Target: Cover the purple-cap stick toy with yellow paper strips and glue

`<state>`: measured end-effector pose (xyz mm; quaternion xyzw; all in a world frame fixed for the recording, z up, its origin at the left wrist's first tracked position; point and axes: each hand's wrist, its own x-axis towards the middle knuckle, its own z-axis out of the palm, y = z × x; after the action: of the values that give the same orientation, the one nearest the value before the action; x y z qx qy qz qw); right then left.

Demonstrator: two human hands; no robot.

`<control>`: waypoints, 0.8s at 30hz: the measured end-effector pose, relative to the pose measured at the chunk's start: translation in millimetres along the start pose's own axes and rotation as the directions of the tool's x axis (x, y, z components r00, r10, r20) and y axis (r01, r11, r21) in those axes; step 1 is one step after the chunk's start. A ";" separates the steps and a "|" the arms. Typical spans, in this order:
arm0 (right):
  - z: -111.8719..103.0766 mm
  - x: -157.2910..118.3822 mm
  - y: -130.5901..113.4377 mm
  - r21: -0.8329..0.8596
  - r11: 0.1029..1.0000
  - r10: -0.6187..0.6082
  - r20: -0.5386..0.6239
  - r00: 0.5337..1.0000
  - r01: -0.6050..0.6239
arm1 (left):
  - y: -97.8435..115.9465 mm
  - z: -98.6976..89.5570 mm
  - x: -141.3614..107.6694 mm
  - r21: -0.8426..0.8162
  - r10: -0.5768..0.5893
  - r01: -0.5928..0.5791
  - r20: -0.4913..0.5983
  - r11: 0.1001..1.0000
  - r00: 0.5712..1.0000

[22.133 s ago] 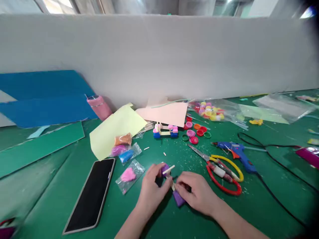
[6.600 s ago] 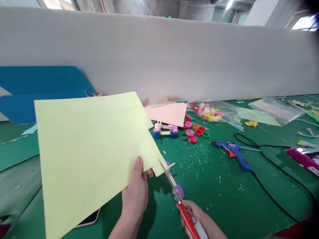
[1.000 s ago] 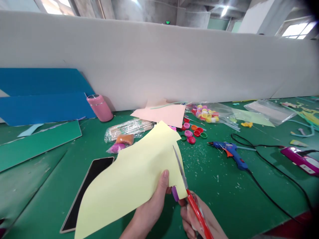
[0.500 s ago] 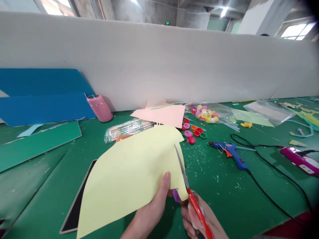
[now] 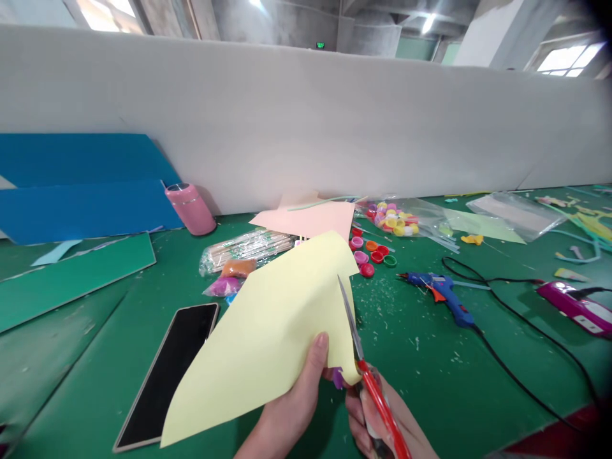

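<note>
A pale yellow sheet of paper (image 5: 268, 331), curved along its upper edge, is pinched in my left hand (image 5: 301, 389), thumb on top and fingers underneath. My right hand (image 5: 382, 414) is closed round red-handled scissors (image 5: 382, 401). The scissors' blades point up and away, one lying over the sheet's right part beside a cut edge. A small purple piece (image 5: 337, 377) shows below the paper between my hands; what it belongs to is hidden. Under the sheet's left side lies a black-screened phone (image 5: 167, 376), partly covered.
Behind the sheet lie bagged sticks (image 5: 248, 245), pink paper (image 5: 310, 217) and colourful caps (image 5: 367, 258). A blue glue gun (image 5: 440, 290) with its cord and a magenta power strip (image 5: 576, 306) are on the right. A pink bottle (image 5: 191, 209) stands by the white partition (image 5: 306, 127).
The yellow sheet has turned and its left part has swung right, uncovering more of the phone and small orange and purple packets. Both hands have hardly moved.
</note>
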<state>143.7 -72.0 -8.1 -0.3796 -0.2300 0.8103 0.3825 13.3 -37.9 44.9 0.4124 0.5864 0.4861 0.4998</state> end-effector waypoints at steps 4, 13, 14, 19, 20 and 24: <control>-13.0 4.7 7.9 0.045 0.998 0.040 -0.003 0.999 -0.039 | -0.8 0.1 0.4 -0.016 -0.017 0.018 0.036 1.000 0.999; -7.3 1.1 0.9 0.068 0.996 0.047 0.040 0.998 -0.050 | -12.8 1.1 6.0 -0.272 -0.126 0.108 -0.052 0.956 0.991; -6.3 2.5 0.0 0.069 0.995 0.063 0.052 0.997 -0.066 | -11.4 1.0 6.4 -0.304 -0.138 0.116 -0.054 0.946 0.989; -1.5 -0.8 -0.3 0.119 0.984 0.130 0.039 0.991 -0.134 | 6.9 -6.0 11.8 -0.448 -0.201 0.158 -0.049 0.880 0.978; -2.2 -4.6 -1.1 0.103 0.984 0.142 0.013 0.990 -0.143 | 10.5 -8.9 13.9 -0.470 -0.211 0.161 -0.055 0.868 0.976; -16.0 -26.9 -11.3 -0.070 0.971 0.224 -0.065 0.972 -0.228 | 20.3 -20.3 21.2 -0.478 -0.162 0.080 -0.134 0.875 0.978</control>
<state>172.8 -85.2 1.5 -0.4404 -0.2053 0.8282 0.2792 -10.2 -16.8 61.5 0.1984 0.5161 0.6146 0.5626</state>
